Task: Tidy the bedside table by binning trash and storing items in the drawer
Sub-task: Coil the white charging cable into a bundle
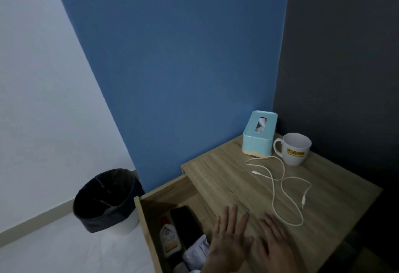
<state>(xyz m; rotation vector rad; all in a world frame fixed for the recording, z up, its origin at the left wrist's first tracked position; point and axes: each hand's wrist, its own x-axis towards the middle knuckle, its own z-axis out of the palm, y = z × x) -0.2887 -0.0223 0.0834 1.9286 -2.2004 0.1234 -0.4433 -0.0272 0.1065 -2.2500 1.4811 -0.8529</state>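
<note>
Left hand (230, 242): flat, fingers spread, holding nothing, over the near edge of the bedside table (216, 177).
Right hand (275, 244): the same, just beside the left, empty.
Cable (273, 199): white, lying in loose loops on the tabletop just beyond my right fingertips. I judged it light, limp and apt to trail and snag. It was best gathered at the near loop, with the plugs kept from dragging.
Drawer (164, 188): open, directly left of my left hand. It held a bottle (169, 240), a dark flat item (185, 223) that I could not identify in the dim light, and a white packet (197, 251). Bare floor showed at its far end, room enough for the cable.
Mug (295, 149) and tissue box (259, 134): well beyond my right hand, at the back corner, clear of a short sweep.
Table edge: close on my right, so nothing should be pushed that way.
Bin (105, 201): on the floor, far left, past the drawer.
</note>
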